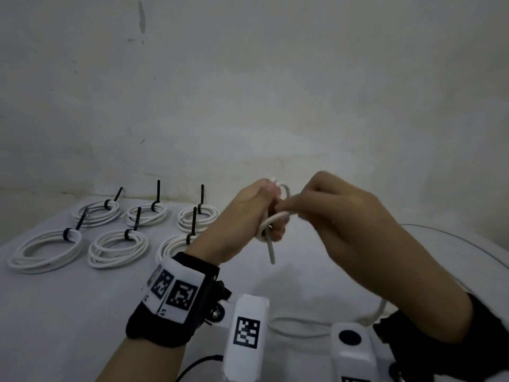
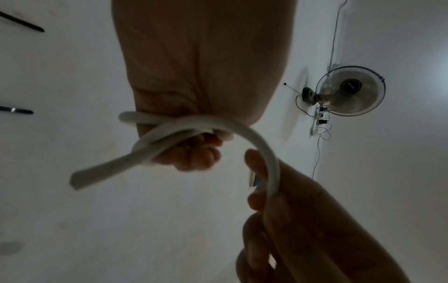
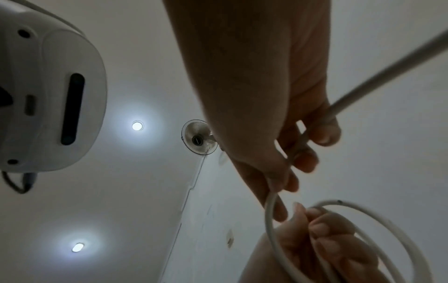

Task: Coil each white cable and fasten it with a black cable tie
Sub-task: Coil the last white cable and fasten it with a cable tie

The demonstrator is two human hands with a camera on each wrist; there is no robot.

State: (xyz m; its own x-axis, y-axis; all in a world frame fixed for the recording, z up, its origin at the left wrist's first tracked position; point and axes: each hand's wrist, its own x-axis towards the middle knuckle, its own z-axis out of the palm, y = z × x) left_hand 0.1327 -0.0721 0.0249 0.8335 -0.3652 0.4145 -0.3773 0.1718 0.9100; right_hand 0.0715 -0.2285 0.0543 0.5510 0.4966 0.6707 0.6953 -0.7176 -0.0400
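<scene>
Wrist-worn camera housings (image 1: 245, 330) in foreground; beyond, the left hand (image 1: 248, 216), fingers curled round the first loops of the white cable (image 1: 271, 221), its free end hanging below them, while the right hand (image 1: 336, 216) pinches the running length just beside: coiling step, judged early; next, another loop.

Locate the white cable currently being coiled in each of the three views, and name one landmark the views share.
Head: the white cable sits centre frame, looped at the left hand, one end hanging down.
Left wrist: it arcs across the middle from the left hand's fist to the right hand.
Right wrist: loops at lower right, a strand running to the upper right.
Shared landmark: the wall fan, in both wrist views only.
</scene>
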